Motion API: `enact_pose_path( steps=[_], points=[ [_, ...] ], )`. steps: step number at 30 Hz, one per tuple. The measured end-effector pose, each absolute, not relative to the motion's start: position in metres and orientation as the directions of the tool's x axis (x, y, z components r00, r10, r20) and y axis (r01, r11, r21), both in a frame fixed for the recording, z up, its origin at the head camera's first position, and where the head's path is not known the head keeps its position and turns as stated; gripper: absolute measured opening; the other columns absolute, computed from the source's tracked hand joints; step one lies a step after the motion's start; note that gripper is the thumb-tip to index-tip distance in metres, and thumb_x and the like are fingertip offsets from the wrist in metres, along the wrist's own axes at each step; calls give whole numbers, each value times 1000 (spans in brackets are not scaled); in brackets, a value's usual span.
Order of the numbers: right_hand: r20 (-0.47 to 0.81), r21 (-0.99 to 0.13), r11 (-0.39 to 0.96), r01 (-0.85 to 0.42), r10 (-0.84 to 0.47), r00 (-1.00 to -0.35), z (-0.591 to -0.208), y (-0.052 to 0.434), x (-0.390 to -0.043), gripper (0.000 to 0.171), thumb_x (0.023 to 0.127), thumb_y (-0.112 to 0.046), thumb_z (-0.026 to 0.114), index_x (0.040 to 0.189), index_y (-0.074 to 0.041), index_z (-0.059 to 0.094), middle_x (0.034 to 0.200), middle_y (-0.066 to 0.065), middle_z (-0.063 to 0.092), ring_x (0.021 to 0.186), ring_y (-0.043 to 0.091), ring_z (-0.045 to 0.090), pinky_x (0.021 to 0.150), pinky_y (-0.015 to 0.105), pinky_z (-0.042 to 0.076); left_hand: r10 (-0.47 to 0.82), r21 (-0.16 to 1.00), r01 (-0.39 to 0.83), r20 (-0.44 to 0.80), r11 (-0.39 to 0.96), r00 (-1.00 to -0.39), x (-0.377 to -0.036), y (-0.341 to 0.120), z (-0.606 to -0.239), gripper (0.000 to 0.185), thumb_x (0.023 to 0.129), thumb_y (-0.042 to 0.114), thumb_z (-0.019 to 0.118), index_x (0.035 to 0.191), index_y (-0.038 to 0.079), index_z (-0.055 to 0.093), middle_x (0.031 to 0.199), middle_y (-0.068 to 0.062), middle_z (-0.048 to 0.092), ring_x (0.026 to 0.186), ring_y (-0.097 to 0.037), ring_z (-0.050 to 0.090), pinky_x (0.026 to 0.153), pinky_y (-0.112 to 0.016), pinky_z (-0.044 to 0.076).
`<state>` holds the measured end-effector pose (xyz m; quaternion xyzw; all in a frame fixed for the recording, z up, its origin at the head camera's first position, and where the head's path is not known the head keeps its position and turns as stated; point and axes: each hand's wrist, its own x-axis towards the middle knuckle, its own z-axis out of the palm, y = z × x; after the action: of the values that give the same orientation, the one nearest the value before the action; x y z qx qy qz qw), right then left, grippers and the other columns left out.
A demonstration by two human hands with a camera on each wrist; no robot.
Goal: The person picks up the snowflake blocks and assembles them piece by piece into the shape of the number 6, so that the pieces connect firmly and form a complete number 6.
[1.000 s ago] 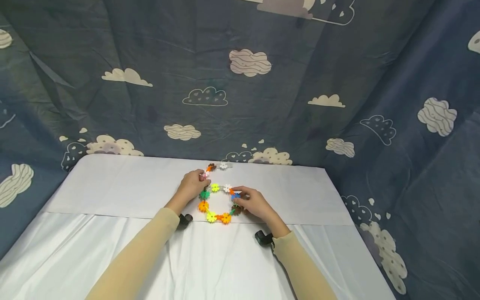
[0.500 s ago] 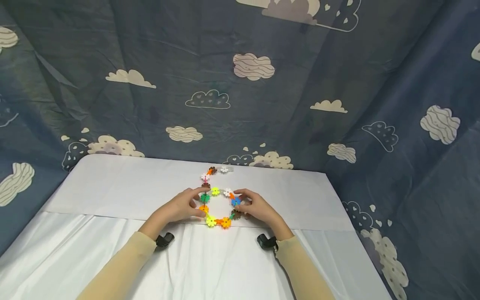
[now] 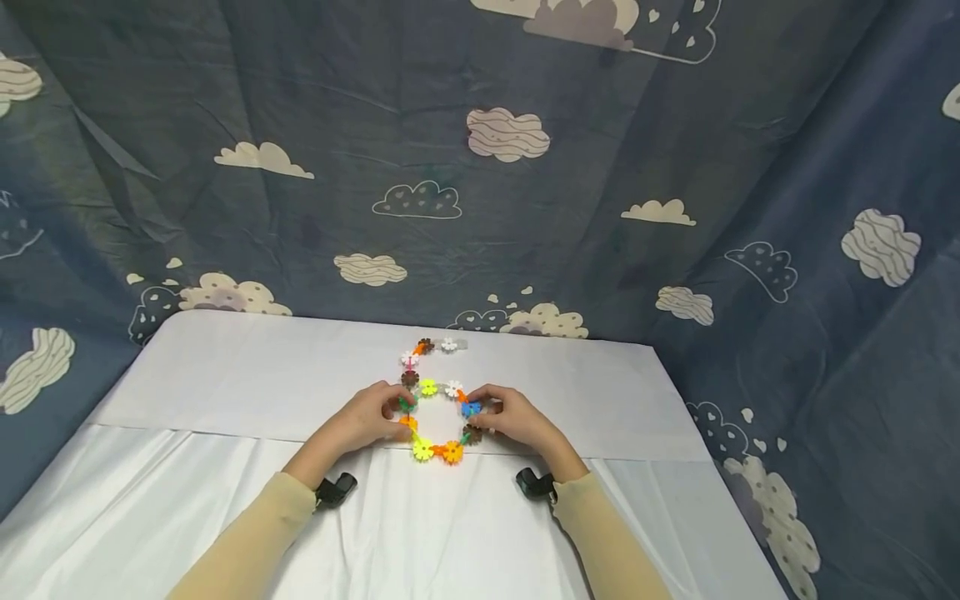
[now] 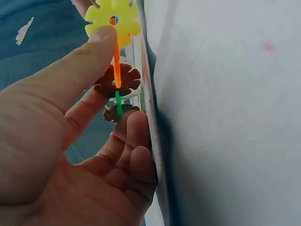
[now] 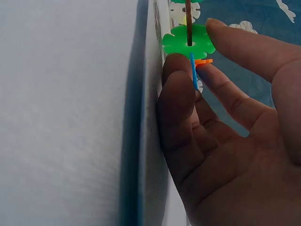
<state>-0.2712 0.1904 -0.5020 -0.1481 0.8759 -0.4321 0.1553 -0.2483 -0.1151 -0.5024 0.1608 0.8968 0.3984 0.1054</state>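
A chain of colourful plastic snowflake discs (image 3: 423, 451), slotted edge to edge, lies on the white table in the head view. It makes a closed ring with a curved tail running up from its left side. My left hand (image 3: 367, 414) pinches the ring's left side, by the green and orange discs. In the left wrist view its thumb lies against an orange disc (image 4: 117, 66) seen edge-on, below a yellow disc (image 4: 113, 21). On the ring's right side my right hand (image 3: 517, 417) holds the blue disc (image 3: 470, 409) and the brown one below. Fingertips partly hide these discs.
The white-covered table (image 3: 570, 375) has a cloth fold across its middle. Behind it hangs a dark blue curtain (image 3: 555, 242) with cloud prints. The tail of the chain ends in a white disc (image 3: 448, 344) near the table's far edge.
My left hand has left the tail, come down to the ring's left side and drawn its fingers in on the discs there. My right hand stays at the ring's right side.
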Motion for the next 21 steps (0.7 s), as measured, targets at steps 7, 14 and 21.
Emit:
enact_pose_path(
  steps=[7,14,21],
  points=[
    [-127,-793,591,-147,-397,-909,-504,189,-272,37,98,-30,79,133,-21,71,126,7,69,65,14,55,61,28,51,358,762,203,-39,614,-933,-248,-116,-503,40,85,23,91,119,17,69,107,-5,61,91,-18,54,80,-35,47],
    [-168,-815,570,-103,-402,-900,-503,194,-277,39,101,-33,74,136,-18,69,123,11,69,69,17,63,61,29,54,370,761,179,-85,623,-925,-247,-114,-504,63,85,24,89,143,26,64,113,-5,58,96,-20,54,80,-36,45],
    [-244,-888,453,87,-303,-921,-503,197,-320,50,109,-20,57,158,-13,48,110,12,70,66,15,66,58,28,58,385,760,195,-77,619,-920,-246,-113,-506,46,85,25,89,128,25,74,114,-5,57,98,-21,52,80,-36,44]
  ],
)
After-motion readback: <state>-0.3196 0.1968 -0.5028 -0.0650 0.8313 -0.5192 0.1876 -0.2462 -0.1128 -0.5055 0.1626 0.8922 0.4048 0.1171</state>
